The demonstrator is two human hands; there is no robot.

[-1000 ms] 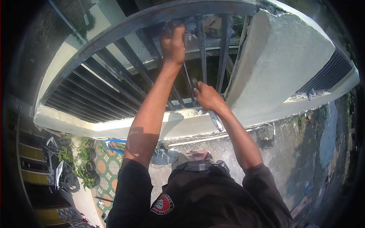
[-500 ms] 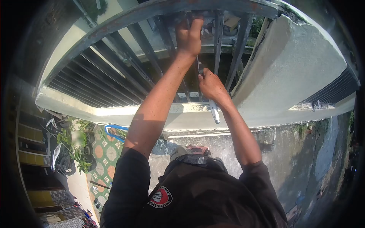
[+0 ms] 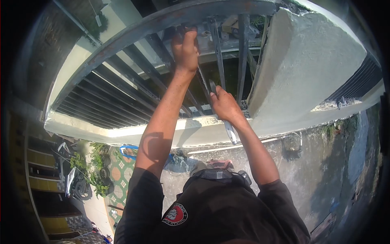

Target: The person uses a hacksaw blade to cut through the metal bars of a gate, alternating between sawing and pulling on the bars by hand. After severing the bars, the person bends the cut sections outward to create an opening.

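Observation:
My left hand [image 3: 187,51] is wrapped round an upright grey metal bar of the fence [image 3: 219,49], close under the curved top rail [image 3: 162,18]. Lower down and to the right, my right hand [image 3: 226,105] is closed on a slim hand tool [image 3: 230,133]. Its pale grey handle sticks out below my palm toward me. A flat grey end shows above my thumb, right at the bar that my left hand holds. The exact kind of tool does not show.
A pale concrete pillar [image 3: 308,61] stands just right of the bars, above a low wall ledge [image 3: 158,133]. Beyond the fence lies a cardboard box [image 3: 230,25]. Below left are potted plants [image 3: 96,166], a motorcycle [image 3: 81,189] and patterned tiles [image 3: 120,175].
The view has turned a little, shifting the bars left. My left hand stays on its bar. My right hand, with the tool, sits lower in the view.

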